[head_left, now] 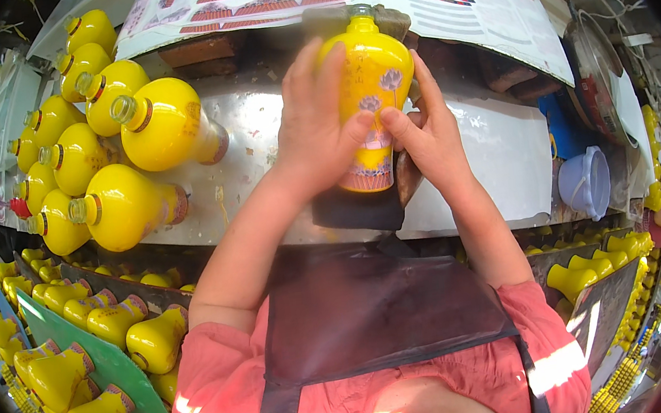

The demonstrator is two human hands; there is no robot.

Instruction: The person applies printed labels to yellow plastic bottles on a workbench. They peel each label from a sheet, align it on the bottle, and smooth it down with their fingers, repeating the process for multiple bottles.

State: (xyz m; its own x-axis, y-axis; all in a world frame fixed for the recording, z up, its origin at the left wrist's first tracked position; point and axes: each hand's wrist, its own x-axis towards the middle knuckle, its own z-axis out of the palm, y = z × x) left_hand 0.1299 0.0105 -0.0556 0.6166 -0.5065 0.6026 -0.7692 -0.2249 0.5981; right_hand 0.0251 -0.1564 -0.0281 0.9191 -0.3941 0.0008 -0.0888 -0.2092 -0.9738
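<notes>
In front of me a glossy yellow bottle (368, 68) with a clear neck lies with its neck pointing away. Purple flowers and dark writing decorate its body, and a patterned band circles its base. My right hand (436, 145) grips its right side, with the thumb on the front and the other fingers partly hidden. Along the left side, my left hand (310, 131) is open, its fingers stretched out and blurred; its thumb lies over the bottle. Under the base is a dark pad (356, 214).
Several yellow bottles (162, 120) lie on the metal worktop (238, 148) at left. Printed decal sheets (258, 2) cover the far side. A pale blue bucket (585, 184) stands at right. More yellow bottles (119, 320) fill racks beside me; a green board (91, 356) is at lower left.
</notes>
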